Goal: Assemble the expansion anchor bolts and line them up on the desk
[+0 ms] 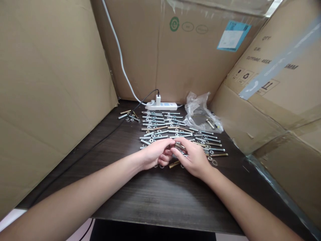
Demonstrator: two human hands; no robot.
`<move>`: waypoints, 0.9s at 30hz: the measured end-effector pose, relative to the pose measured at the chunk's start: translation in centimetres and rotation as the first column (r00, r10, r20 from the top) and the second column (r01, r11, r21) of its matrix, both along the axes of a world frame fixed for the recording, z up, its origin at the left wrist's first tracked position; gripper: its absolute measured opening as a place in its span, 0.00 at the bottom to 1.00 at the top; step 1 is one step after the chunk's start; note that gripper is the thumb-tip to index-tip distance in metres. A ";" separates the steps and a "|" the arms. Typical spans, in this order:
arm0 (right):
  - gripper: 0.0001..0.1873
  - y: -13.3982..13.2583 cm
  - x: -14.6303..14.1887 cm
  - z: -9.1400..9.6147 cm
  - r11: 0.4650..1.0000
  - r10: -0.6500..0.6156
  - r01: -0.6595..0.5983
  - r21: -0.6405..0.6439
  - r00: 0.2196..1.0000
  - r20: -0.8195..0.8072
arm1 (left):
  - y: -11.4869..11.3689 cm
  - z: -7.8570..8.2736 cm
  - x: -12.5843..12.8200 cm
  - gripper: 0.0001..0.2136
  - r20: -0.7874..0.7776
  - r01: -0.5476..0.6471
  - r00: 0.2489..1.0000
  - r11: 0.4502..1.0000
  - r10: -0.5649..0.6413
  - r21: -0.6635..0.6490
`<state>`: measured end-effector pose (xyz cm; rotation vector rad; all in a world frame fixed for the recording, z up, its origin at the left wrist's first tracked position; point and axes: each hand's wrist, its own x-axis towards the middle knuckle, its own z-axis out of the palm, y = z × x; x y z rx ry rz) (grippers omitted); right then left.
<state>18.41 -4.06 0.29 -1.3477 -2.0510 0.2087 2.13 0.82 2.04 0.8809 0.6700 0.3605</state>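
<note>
left hand (159, 154): stood at the centre of the frame, fingers curled inward, thumb and forefinger drawn close; whether they gripped a small part could not be told.

right hand (193, 155): stood just right of centre, back uppermost, fingers bent toward the left fingertips; its grasp likewise could not be told.

bolts (180, 136): silver and gold-coloured, lay in rows across the middle of the frame, beyond and beside both hands.

nuts (151, 140) and washers (214, 162): lay among the bolts.

gold-coloured piece (174, 164): lay partly beneath the right hand.

small group of hardware (122, 116): lay left of the rows.

power strip (165, 106): lay behind the rows, one white plug (158, 99) seated.

clear plastic bag (194, 107): lay rumpled, right of the strip.

dark tabletop (155, 197): bore all of these.

cardboard (135, 47): rose at left, rear and right.
</note>
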 end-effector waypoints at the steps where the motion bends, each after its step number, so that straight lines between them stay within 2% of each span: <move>1: 0.13 0.0 0.0 0.1 1.000 -0.017 0.017 -0.001 1.000 0.009 | 0.3 0.1 -0.1 0.10 0.005 -0.016 1.000 1.000 0.016 0.020; 3: 0.13 0.0 0.2 0.2 0.997 -0.071 0.071 0.004 0.997 0.023 | 1.2 0.3 -0.6 0.09 0.028 -0.047 0.999 0.997 0.045 0.058; 6: 0.06 0.2 0.5 0.2 0.996 -0.094 0.094 0.001 0.994 0.052 | 2.8 0.6 -1.5 0.10 0.092 -0.124 0.989 0.988 0.116 0.091; 7: 0.04 0.2 0.6 0.2 0.998 -0.060 0.061 -0.013 0.996 0.069 | 3.3 0.6 -1.8 0.11 0.110 -0.146 0.985 0.984 0.135 0.098; 12: 0.08 -0.4 0.1 0.3 0.971 0.210 -0.184 -0.151 0.961 0.179 | 4.4 0.6 -2.3 0.13 0.143 -0.201 0.973 0.972 0.184 0.122; 17: 0.06 -1.1 -0.8 0.4 0.927 0.346 -0.281 -0.248 0.897 0.275 | 4.1 0.7 -2.2 0.13 0.132 -0.229 0.969 0.960 0.209 0.161; 22: 0.11 -1.2 -1.5 0.2 0.924 0.365 -0.279 -0.263 0.847 0.387 | 3.7 0.4 -1.8 0.14 0.077 -0.181 0.983 0.968 0.170 0.177; 27: 0.14 -1.3 -2.0 0.0 0.944 0.308 -0.211 -0.253 0.839 0.448 | 3.7 0.8 -2.0 0.14 0.032 -0.154 0.988 0.953 0.151 0.260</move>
